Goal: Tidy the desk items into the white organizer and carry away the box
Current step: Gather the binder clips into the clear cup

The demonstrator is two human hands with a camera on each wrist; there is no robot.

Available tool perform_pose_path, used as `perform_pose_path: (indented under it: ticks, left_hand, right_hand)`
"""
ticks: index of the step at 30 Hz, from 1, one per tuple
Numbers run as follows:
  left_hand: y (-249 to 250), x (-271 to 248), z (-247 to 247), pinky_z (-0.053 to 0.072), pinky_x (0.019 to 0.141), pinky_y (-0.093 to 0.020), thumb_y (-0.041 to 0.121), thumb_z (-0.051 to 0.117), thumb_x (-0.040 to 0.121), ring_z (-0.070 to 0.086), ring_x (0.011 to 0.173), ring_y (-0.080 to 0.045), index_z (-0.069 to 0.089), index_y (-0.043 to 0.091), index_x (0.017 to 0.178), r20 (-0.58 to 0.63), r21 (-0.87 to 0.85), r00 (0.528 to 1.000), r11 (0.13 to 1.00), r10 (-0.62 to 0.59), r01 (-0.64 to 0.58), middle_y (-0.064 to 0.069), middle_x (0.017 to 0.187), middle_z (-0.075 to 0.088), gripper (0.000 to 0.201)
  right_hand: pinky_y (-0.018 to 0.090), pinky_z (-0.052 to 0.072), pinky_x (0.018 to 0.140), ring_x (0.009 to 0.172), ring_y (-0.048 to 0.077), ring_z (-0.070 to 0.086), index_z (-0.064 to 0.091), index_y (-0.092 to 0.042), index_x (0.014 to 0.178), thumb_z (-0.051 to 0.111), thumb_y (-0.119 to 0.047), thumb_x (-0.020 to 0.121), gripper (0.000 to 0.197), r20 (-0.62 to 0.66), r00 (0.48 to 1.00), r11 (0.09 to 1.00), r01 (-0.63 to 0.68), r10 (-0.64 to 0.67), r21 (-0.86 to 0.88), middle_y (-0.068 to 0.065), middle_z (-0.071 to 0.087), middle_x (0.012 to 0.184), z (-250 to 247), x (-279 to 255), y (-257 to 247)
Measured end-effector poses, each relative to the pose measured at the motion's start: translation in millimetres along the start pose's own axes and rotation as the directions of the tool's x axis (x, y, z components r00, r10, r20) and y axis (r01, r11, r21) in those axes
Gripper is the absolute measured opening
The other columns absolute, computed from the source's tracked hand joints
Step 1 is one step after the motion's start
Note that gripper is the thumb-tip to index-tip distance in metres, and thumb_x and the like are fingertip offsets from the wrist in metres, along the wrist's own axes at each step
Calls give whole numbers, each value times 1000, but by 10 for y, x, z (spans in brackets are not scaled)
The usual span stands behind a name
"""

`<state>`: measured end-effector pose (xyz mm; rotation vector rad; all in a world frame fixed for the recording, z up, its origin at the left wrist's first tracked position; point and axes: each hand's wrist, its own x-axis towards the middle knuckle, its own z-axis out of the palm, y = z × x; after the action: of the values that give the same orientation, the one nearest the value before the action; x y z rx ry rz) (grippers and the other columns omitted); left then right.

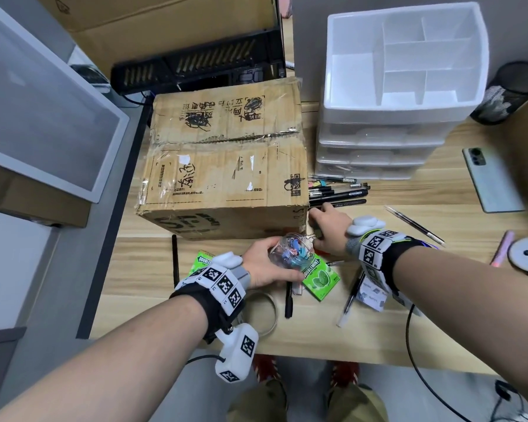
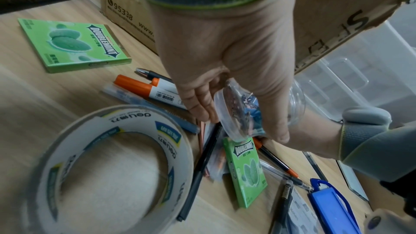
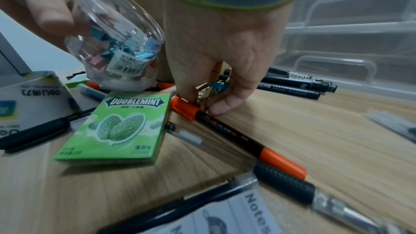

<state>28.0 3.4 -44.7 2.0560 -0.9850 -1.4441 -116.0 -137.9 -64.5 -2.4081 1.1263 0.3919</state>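
Observation:
My left hand (image 1: 270, 264) grips a clear plastic jar (image 1: 290, 249) of coloured binder clips and holds it tilted just above the desk, in front of the cardboard box (image 1: 226, 166). The left wrist view shows the jar (image 2: 236, 106) between thumb and fingers. My right hand (image 3: 209, 102) reaches down at the box's near right corner and pinches a few loose binder clips (image 3: 216, 86) on the desk, beside an orange-capped marker (image 3: 184, 108). The white organizer (image 1: 378, 114) stands at the back right with its top compartments empty.
Black pens (image 1: 336, 190) lie in a pile before the organizer's drawers. Two green gum packs (image 1: 320, 277), a tape roll (image 1: 262, 312), more pens and a notes pad (image 1: 372, 295) lie near the front edge. A phone (image 1: 491, 181) and a mesh cup (image 1: 506, 92) are at the right.

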Motion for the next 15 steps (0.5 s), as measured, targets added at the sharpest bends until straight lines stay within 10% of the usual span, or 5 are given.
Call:
perform_pose_path:
  ticks: [15]
  left_hand:
    - [36,-60,23,42,65,1,11,92,63,60,68,21,59,11,128,6,-65,1000,998,18,-17,17,93,67,73]
  right_hand:
    - [35,54,71,85,31,62,61,-13,112,55,-19,92,21,-53,999,998,-8,4,-62,11,57,104,100,25,199]
